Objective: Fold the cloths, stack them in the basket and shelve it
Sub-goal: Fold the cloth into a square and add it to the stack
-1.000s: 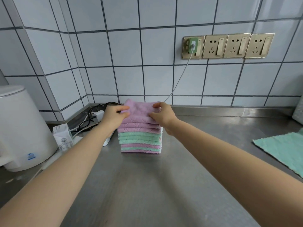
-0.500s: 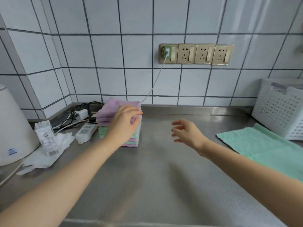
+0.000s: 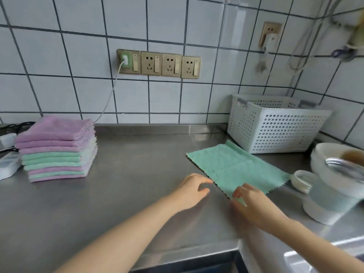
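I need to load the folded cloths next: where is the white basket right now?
In the head view the white basket stands at the right rear of the steel counter, against the tiled wall, just behind the flat green cloth.

Counter [image 3: 141, 174]: bare steel, filling the lower frame.
Left: stack of folded cloths [image 3: 57, 148].
Centre right: green cloth [image 3: 234, 166] spread flat.
Upper right: white basket [image 3: 275, 125].
Far right: bowls [image 3: 338, 174].
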`<state>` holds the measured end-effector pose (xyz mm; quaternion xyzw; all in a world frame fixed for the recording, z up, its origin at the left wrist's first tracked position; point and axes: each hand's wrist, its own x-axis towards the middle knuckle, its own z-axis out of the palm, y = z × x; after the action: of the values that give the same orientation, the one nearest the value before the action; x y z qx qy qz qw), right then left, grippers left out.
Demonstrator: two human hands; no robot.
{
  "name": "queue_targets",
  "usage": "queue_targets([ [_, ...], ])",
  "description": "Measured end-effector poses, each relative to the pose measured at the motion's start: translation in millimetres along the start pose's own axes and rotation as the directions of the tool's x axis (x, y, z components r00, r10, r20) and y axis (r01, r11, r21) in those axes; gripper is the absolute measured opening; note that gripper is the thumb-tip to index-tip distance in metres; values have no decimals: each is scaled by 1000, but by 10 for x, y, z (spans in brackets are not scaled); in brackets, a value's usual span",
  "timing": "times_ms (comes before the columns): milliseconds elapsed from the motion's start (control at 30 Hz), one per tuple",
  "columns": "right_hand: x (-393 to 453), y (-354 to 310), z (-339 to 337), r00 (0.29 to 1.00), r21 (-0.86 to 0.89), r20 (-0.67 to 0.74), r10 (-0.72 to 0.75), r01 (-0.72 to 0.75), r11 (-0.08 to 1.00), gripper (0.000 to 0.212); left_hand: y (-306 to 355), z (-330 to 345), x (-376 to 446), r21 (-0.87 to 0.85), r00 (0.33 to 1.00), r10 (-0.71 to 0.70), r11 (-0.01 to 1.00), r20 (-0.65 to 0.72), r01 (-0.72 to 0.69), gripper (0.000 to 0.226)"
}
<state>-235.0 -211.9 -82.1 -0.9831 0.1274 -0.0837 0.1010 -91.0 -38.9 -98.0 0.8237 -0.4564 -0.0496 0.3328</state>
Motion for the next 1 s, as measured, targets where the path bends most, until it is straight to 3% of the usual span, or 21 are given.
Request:
queue_targets([
  [100,-83,148,135,983,-94,-118,-144,133,987,15,218,233,160,3,995,61,998,84,-61,36],
  [233,-43,277,176,904,-263,-251,-346,280,923,9,299,393,316,69,983,104,991,149,-116,37],
  [333,3,325,188,926,-325,-218,-309,230,917,21,302,377,370,61,983,107,991,148,-117,39],
  [433,64,261,30,942,-324,-269,-202,109,940,28,273,368,440,92,986,80,991,146,-94,39],
  [533,93,87,-221,920,-319,-332,-208,99,943,30,259,325,616,123,987,18,992,158,-38,39],
  [600,72,-66,-344,900,-265,-374,-224,128,956,28,204,243,750,56,993,9,998,121,-16,33],
  [700,-26,-285,-534,869,-5,-458,-187,208,978,15,6,133,898,-59,999,-41,997,-16,40,26],
  [767,-82,-332,-687,834,189,-539,-119,257,948,9,-83,37,895,-101,992,-63,994,-105,52,24],
  [900,-96,-298,-909,779,299,-627,-25,270,915,12,-101,-325,671,-130,969,-18,991,-246,-14,18],
  [1000,-106,-378,-1050,749,468,-655,96,302,831,6,-30,-740,389,-223,944,-40,974,-328,-36,18],
])
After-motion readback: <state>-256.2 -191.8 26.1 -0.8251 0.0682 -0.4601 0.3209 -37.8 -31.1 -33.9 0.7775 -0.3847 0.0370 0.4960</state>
